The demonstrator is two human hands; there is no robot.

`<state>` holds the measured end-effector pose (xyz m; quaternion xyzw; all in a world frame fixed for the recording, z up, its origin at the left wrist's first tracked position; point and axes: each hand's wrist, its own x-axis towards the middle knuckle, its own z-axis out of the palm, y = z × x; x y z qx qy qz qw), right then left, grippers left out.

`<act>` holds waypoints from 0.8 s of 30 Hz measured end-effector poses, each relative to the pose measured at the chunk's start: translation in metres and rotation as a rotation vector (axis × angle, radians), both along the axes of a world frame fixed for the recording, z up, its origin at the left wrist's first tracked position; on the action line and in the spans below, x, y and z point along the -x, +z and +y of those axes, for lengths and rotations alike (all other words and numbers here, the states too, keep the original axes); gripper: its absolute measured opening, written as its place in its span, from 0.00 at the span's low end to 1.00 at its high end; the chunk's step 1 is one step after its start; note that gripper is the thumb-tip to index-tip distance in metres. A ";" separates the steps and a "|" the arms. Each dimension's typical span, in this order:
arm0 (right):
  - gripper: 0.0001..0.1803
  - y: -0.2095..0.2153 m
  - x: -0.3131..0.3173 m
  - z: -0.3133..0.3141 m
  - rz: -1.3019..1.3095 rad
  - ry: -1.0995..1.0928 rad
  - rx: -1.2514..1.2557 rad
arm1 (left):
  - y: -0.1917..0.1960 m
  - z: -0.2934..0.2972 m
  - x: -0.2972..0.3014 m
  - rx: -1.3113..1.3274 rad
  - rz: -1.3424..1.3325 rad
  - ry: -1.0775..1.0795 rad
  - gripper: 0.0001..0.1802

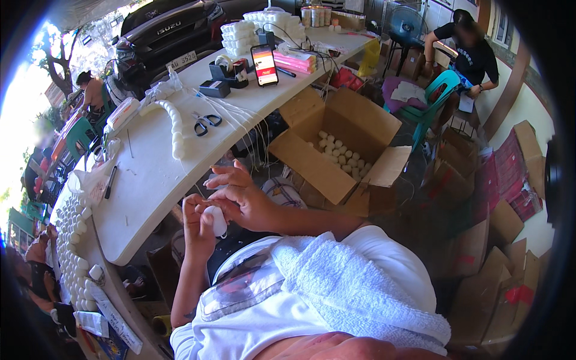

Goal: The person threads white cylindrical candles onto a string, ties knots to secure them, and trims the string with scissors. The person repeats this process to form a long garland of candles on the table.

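In front of my chest, my left hand (pixel 199 225) is closed around a small, white, rounded piece that looks like a candle (pixel 215 221). Close against it is my right hand (pixel 240 198), its thumb and index finger pinched together at the left fingertips and its other fingers raised. What that pinch holds is too small to make out. Beyond both hands, on the white table (pixel 150 198), lie a curved row of white pieces (pixel 171 123), dark-handled scissors (pixel 207 123) and thin white strings (pixel 237 114) that hang over the edge.
An open cardboard box (pixel 333 138) right of the table contains many white pieces. A lit phone (pixel 264 65) stands near a tape dispenser (pixel 230 72). More white pieces (pixel 75 252) cover the left side. A person (pixel 468 54) is beside a green chair (pixel 441 90); flattened cartons (pixel 498 270) lean at right.
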<state>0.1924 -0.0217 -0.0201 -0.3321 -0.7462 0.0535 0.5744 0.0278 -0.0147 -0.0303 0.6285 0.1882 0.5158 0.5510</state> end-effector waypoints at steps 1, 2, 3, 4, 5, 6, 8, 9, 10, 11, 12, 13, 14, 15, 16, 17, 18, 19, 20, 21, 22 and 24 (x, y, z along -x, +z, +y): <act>0.03 0.001 -0.002 0.001 0.027 0.006 0.033 | 0.001 0.000 0.001 0.035 -0.059 -0.127 0.14; 0.03 0.003 -0.004 0.001 0.087 0.052 0.045 | 0.001 0.000 0.002 0.011 -0.010 -0.120 0.16; 0.04 0.005 -0.006 0.002 0.146 0.101 0.057 | 0.002 0.000 0.004 0.017 0.067 -0.093 0.18; 0.04 0.007 -0.009 0.002 0.205 0.153 0.070 | 0.002 0.000 0.005 0.024 0.143 -0.064 0.20; 0.04 0.010 -0.012 0.002 0.200 0.139 0.089 | 0.003 0.000 0.008 0.180 0.301 0.050 0.16; 0.05 0.012 -0.014 0.002 0.149 0.114 0.053 | 0.004 0.000 0.009 0.064 0.292 0.057 0.13; 0.05 0.017 -0.018 -0.001 0.058 0.086 0.008 | 0.007 0.005 0.010 -0.117 0.328 0.147 0.08; 0.05 0.020 -0.018 -0.002 0.028 0.073 0.005 | 0.010 0.007 0.009 -0.303 0.352 0.218 0.05; 0.05 0.022 -0.019 -0.004 0.003 0.065 -0.004 | 0.013 0.006 0.011 -0.362 0.426 0.316 0.06; 0.05 0.024 -0.019 -0.005 -0.023 0.058 -0.024 | 0.017 0.007 0.011 -0.443 0.425 0.359 0.06; 0.05 0.025 -0.018 -0.006 -0.029 0.070 0.009 | 0.021 0.007 0.013 -0.522 0.439 0.402 0.06; 0.05 0.026 -0.018 -0.007 -0.034 0.077 0.032 | 0.026 0.004 0.014 -0.555 0.454 0.420 0.06; 0.05 0.027 -0.017 -0.007 -0.039 0.071 0.072 | 0.030 0.001 0.016 -0.577 0.475 0.435 0.05; 0.05 0.028 -0.017 -0.008 -0.035 0.100 0.090 | 0.035 -0.001 0.018 -0.599 0.496 0.443 0.05; 0.04 0.029 -0.017 -0.007 -0.031 0.116 0.125 | 0.040 -0.001 0.019 -0.648 0.521 0.478 0.05; 0.04 0.029 -0.016 -0.006 -0.024 0.132 0.155 | 0.045 -0.001 0.021 -0.696 0.546 0.509 0.05; 0.04 0.029 -0.016 -0.005 -0.024 0.170 0.190 | 0.049 0.000 0.023 -0.749 0.571 0.531 0.04; 0.04 0.029 -0.015 -0.004 -0.018 0.211 0.220 | 0.053 0.004 0.026 -0.758 0.581 0.465 0.05; 0.04 0.029 -0.015 -0.003 0.001 0.262 0.236 | 0.056 0.009 0.028 -0.794 0.582 0.442 0.05; 0.05 0.030 -0.014 -0.002 0.019 0.305 0.289 | 0.058 0.014 0.030 -0.869 0.590 0.423 0.05; 0.05 0.029 -0.012 -0.001 0.050 0.359 0.330 | 0.059 0.018 0.031 -0.933 0.588 0.407 0.05; 0.05 0.028 -0.009 0.000 0.118 0.452 0.407 | 0.054 0.023 0.030 -0.744 0.505 0.292 0.04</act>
